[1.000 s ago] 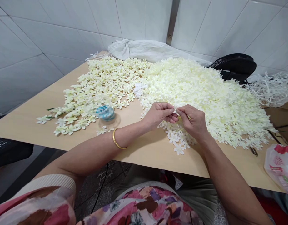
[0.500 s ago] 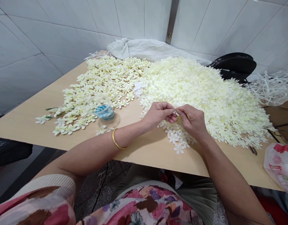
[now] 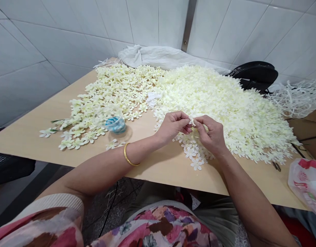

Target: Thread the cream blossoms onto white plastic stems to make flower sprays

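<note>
The left hand [image 3: 172, 127] and right hand [image 3: 210, 133] are both pinching closed on a small, partly hidden white flower [image 3: 191, 121], over the flower pile [image 3: 225, 99] on the right, near side. They are seemingly working at it; the next move is probably calling for fine, light handling.

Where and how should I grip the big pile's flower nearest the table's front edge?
I'd pinch that flower by a near petal, right hand coming from the table's front edge: it lies with petals spread, its near side free, while other flowers crowd its far side.
</note>
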Motion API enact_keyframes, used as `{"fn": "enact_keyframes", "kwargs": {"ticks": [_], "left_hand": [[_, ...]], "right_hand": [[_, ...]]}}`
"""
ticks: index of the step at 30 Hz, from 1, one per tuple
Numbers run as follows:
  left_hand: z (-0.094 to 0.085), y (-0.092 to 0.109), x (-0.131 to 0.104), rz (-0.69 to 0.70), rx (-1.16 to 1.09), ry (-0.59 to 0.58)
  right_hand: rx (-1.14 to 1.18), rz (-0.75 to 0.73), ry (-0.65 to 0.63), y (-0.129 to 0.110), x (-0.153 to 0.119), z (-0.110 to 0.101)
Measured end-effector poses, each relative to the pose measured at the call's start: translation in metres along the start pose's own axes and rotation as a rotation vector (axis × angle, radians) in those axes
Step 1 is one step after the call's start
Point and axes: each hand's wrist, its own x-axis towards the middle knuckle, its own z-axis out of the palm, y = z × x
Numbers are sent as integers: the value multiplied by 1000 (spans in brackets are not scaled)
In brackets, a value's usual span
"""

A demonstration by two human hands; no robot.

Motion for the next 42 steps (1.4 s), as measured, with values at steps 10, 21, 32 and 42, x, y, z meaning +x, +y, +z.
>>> {"fn": "enact_keyframes", "kwargs": {"ticks": [10, 21, 32, 42], "left_hand": [[-4, -6, 4, -38, -64, -45], [-3, -3, 4, -40, -22, -61], [0, 0, 0, -20, 12, -1], [1, -2, -3, 120, 180, -55]], "right_hand": [[3, 38, -4, 1, 0, 0], [0, 7, -48, 5, 1, -2], [-204, -123, 63, 2, -1, 2], [19, 4, 3, -3, 1, -2]]}}
